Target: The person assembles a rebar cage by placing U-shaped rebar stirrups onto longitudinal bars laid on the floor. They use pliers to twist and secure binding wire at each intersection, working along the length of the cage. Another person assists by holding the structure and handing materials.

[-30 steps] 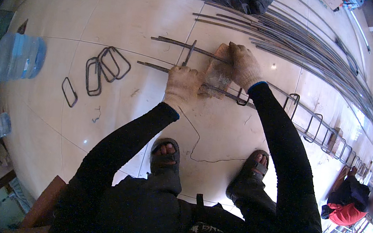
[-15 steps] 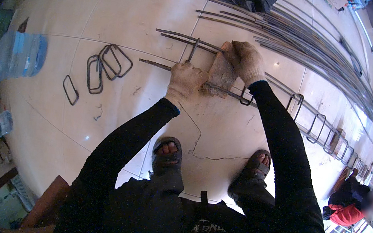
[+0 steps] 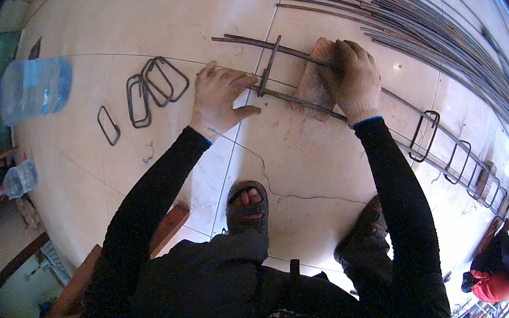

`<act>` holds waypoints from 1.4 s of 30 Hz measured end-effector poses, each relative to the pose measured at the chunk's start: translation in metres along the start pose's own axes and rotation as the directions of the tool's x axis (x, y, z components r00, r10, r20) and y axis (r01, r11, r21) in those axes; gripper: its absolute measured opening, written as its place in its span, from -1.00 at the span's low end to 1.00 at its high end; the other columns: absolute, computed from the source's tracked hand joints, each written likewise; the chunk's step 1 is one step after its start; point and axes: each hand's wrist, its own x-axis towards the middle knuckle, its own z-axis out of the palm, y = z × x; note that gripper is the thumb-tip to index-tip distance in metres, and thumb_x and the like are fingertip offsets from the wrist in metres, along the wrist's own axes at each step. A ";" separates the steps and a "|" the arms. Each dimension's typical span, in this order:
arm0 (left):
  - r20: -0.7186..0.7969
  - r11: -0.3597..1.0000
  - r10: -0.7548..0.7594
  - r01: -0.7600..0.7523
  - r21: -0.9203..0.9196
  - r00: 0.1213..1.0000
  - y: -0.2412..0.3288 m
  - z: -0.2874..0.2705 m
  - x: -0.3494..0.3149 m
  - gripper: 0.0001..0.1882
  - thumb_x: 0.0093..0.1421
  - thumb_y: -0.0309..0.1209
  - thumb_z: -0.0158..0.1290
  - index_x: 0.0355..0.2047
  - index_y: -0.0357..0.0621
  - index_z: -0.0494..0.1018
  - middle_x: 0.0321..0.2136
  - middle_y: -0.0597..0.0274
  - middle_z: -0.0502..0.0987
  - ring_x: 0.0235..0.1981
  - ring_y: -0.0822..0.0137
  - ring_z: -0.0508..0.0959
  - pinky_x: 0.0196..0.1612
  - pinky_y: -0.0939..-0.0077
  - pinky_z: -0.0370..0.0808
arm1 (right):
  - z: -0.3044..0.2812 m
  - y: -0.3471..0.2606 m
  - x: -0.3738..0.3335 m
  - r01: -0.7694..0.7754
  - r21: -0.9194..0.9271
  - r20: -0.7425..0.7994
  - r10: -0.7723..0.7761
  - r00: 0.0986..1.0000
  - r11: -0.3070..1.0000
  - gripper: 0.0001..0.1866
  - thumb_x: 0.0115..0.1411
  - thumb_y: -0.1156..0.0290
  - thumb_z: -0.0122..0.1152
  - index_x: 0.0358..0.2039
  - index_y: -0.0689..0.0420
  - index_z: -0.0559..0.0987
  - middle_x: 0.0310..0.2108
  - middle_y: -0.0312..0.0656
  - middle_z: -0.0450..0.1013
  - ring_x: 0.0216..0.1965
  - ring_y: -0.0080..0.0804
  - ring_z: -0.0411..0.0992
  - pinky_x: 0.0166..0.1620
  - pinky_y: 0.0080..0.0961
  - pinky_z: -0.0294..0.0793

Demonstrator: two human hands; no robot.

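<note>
Held the left hand [image 3: 219, 96] loosely spread over the nearer rebar [image 3: 282, 97], just left of the stirrup [image 3: 271, 64], and curled the right hand [image 3: 357, 82], with its grip unclear, against the brick [image 3: 317, 85] beneath the same rebar.

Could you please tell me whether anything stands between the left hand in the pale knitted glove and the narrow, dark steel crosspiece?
Nothing visible does: the open left hand is just left of the narrow, dark steel crosspiece, its fingers close by.
</note>
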 end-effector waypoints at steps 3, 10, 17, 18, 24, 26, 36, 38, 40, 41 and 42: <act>-0.049 0.996 0.038 -0.042 -0.083 0.998 0.002 0.011 0.013 -0.47 -0.02 0.09 0.43 -0.14 0.09 0.66 -0.21 0.31 0.65 -0.06 0.18 0.59 0.18 0.05 0.37 | 0.004 0.006 0.010 -0.039 0.062 0.063 0.035 0.997 0.997 -0.56 0.28 0.16 0.32 0.09 0.11 0.63 0.07 0.01 0.58 0.08 0.09 0.56 0.13 -0.06 0.58; -0.108 0.970 0.006 -0.032 -0.243 0.994 -0.001 0.017 0.021 -0.62 -0.11 -0.04 0.49 -0.39 0.06 0.66 -0.52 0.36 0.58 -0.40 0.17 0.58 -0.23 0.15 0.42 | 0.008 0.016 0.035 -0.284 -0.090 0.304 0.298 0.905 0.955 -0.72 0.42 0.32 0.15 0.02 0.06 0.71 -0.01 -0.08 0.64 0.11 -0.01 0.55 0.17 -0.18 0.56; 0.182 0.980 -0.122 0.147 -0.135 0.976 0.006 0.010 0.020 -0.57 -0.07 0.07 0.46 -0.35 0.07 0.69 -0.39 0.35 0.66 -0.29 0.16 0.60 -0.13 0.12 0.41 | 0.006 0.009 0.024 -0.059 0.058 0.076 0.054 0.996 0.997 -0.67 0.31 0.22 0.31 0.01 0.08 0.70 0.00 -0.07 0.63 0.09 -0.01 0.55 0.18 -0.14 0.55; 0.082 0.989 -0.102 0.110 -0.101 0.991 0.008 0.009 0.018 -0.56 -0.06 0.08 0.45 -0.33 0.08 0.69 -0.38 0.35 0.66 -0.26 0.15 0.60 -0.10 0.10 0.41 | 0.003 0.007 0.023 0.007 0.034 0.130 -0.012 0.991 0.999 -0.54 0.24 0.12 0.40 0.06 0.12 0.68 0.06 -0.05 0.61 0.12 0.00 0.54 0.21 -0.13 0.53; -0.110 0.997 -0.036 0.027 -0.078 0.993 0.012 0.014 0.006 -0.51 -0.02 0.10 0.44 -0.20 0.09 0.68 -0.27 0.32 0.66 -0.03 0.06 0.56 0.09 0.03 0.38 | 0.003 -0.004 0.030 -0.050 0.102 0.189 0.030 0.982 0.993 -0.64 0.26 0.15 0.33 -0.02 0.06 0.71 -0.09 0.03 0.63 0.00 0.11 0.56 0.09 -0.01 0.56; -0.089 0.992 -0.053 0.043 -0.120 0.995 0.008 0.017 0.002 -0.50 0.01 0.08 0.43 -0.16 0.07 0.66 -0.20 0.26 0.66 0.02 0.03 0.55 0.14 0.06 0.37 | 0.008 -0.006 0.032 -0.105 0.115 0.194 0.081 0.978 0.988 -0.67 0.27 0.16 0.32 -0.05 0.07 0.71 -0.11 0.04 0.62 -0.01 0.12 0.55 0.08 -0.01 0.56; -0.551 0.842 -0.538 0.432 -0.323 0.638 -0.057 0.028 -0.040 -0.60 0.45 -0.22 0.12 0.09 -0.31 0.53 -0.02 -0.02 0.57 0.00 0.06 0.60 0.12 0.21 0.54 | 0.018 -0.009 0.029 -0.165 0.131 0.124 0.148 0.981 0.978 -0.74 0.33 0.18 0.27 -0.11 0.06 0.70 -0.13 0.03 0.58 -0.03 0.18 0.50 0.05 0.04 0.53; -0.449 0.780 -0.619 0.439 -0.447 0.644 -0.063 0.020 -0.034 -0.62 0.43 -0.23 0.14 0.06 -0.30 0.55 -0.06 0.00 0.59 -0.04 0.07 0.61 0.08 0.21 0.55 | 0.018 -0.010 0.028 -0.156 0.129 0.111 0.142 0.984 0.979 -0.73 0.35 0.17 0.26 -0.09 0.05 0.70 -0.10 0.03 0.58 -0.01 0.17 0.50 0.06 0.04 0.53; -0.441 0.815 -0.567 0.399 -0.420 0.695 -0.056 0.006 -0.023 -0.65 0.42 -0.25 0.15 0.02 -0.29 0.56 -0.10 0.03 0.60 -0.07 0.09 0.62 0.04 0.23 0.56 | 0.018 -0.010 0.028 -0.143 0.116 0.117 0.130 0.985 0.983 -0.72 0.36 0.16 0.25 -0.07 0.03 0.70 -0.07 0.03 0.58 0.01 0.16 0.50 0.07 0.03 0.53; -0.462 0.868 -0.488 0.358 -0.344 0.741 -0.048 -0.002 -0.017 -0.67 0.42 -0.26 0.15 0.01 -0.29 0.56 -0.12 0.05 0.61 -0.08 0.10 0.63 0.01 0.25 0.56 | 0.019 -0.009 0.028 -0.166 0.113 0.144 0.149 0.978 0.980 -0.69 0.36 0.15 0.28 -0.03 0.05 0.69 -0.05 0.01 0.58 0.03 0.12 0.51 0.09 -0.02 0.54; -0.469 0.897 -0.438 0.338 -0.285 0.767 -0.037 -0.008 -0.011 -0.69 0.42 -0.27 0.16 -0.01 -0.28 0.57 -0.13 0.07 0.62 -0.09 0.11 0.63 -0.02 0.27 0.57 | 0.019 -0.008 0.028 -0.190 0.104 0.170 0.170 0.971 0.976 -0.66 0.36 0.13 0.30 0.00 0.07 0.69 -0.03 -0.01 0.59 0.05 0.08 0.52 0.11 -0.07 0.54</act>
